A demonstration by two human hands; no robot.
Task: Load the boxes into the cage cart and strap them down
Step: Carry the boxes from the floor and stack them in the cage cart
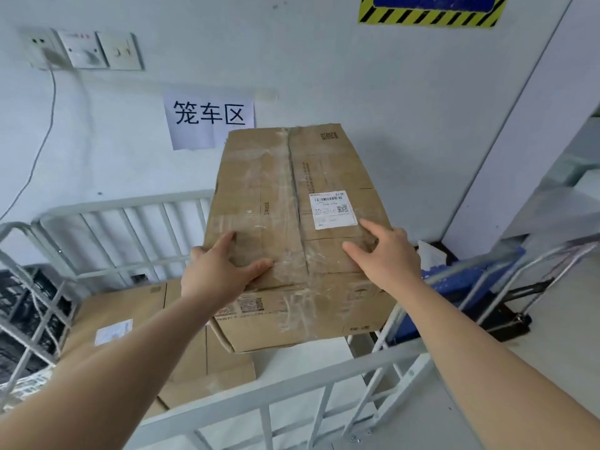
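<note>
A large taped cardboard box [292,190] with a white shipping label sits high inside the white cage cart [292,375], its near end over the cart's front rail. My left hand [220,271] lies on the box's near-left top corner with index finger and thumb straight and its outer fingers at the left edge. My right hand [386,254] rests flat on the near-right top, just below the label. Lower in the cart lie a labelled box [130,306] and another box [207,368], partly under the large one. No strap is visible.
The cart's barred back rail [130,203] stands against a white wall with a paper sign [209,115] and sockets [84,50] with a hanging cable. A blue hand truck [470,280] stands right of the cart. Black crates [22,319] sit left.
</note>
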